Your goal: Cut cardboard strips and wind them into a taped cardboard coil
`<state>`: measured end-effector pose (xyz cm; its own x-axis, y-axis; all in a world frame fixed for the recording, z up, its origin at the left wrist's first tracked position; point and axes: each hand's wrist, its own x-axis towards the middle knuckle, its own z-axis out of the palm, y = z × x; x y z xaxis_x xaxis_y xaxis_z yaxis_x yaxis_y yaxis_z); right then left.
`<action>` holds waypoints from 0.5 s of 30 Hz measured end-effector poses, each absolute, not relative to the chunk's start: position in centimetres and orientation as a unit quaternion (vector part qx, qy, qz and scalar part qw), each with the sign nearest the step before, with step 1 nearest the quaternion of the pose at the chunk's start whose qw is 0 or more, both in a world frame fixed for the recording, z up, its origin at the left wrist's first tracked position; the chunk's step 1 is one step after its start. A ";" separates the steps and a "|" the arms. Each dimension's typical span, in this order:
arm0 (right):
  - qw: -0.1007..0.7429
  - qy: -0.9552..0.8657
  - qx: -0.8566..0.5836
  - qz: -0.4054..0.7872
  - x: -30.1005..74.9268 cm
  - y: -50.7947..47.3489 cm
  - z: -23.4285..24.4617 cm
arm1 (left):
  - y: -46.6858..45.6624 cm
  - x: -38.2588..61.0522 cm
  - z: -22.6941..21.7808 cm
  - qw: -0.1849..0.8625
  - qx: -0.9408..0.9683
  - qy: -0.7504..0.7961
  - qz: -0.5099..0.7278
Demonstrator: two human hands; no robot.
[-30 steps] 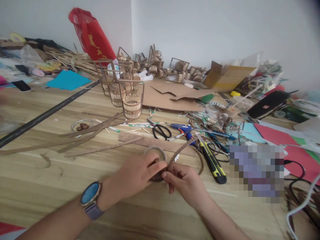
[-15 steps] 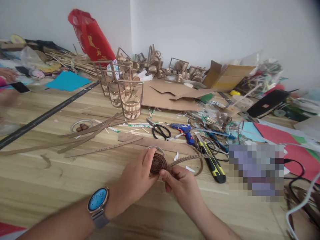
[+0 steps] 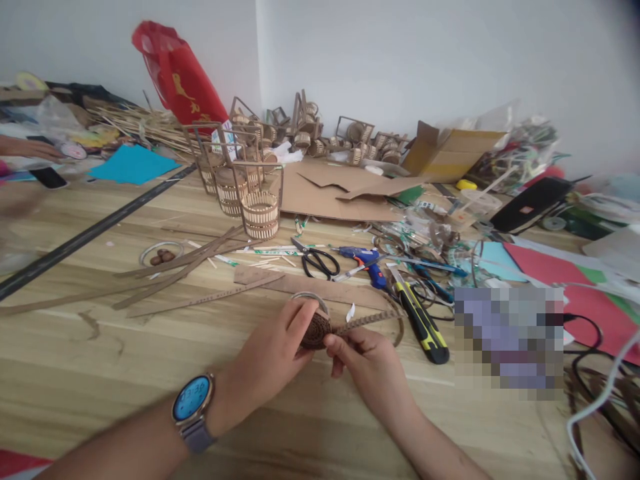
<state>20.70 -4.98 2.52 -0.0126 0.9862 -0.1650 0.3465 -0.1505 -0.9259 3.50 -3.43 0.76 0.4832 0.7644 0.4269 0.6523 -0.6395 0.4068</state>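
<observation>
My left hand (image 3: 277, 340), below a wristwatch-wearing forearm, is closed round a brown coil of corrugated cardboard strip (image 3: 318, 329). The coil's spiral face shows between thumb and fingers. My right hand (image 3: 367, 363) pinches the loose corrugated strip (image 3: 373, 321) close to where it leaves the coil; its free end points right. Just behind the coil lies a pale ring (image 3: 311, 295), partly covered by my left hand. A flat brown cardboard piece (image 3: 330, 290) rests beyond both hands. To the right is a yellow and black utility knife (image 3: 424, 323).
Black scissors (image 3: 320, 259) and a blue glue gun (image 3: 367, 261) lie ahead. Small slatted buckets (image 3: 260, 217) with tall handles stand at the back left. Brown strips (image 3: 195, 263) cross left of centre. Another person's hand (image 3: 30, 148) is at the far left.
My left fingers have shifted over more of the coil's face, and the loose strip's end sits slightly lower and nearer. At the far left, the other person's hand has moved.
</observation>
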 end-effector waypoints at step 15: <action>0.373 -0.608 -0.588 0.380 20.5 -5.6 1.6 | -4.4 4.0 1.1 0.083 0.860 0.413 0.287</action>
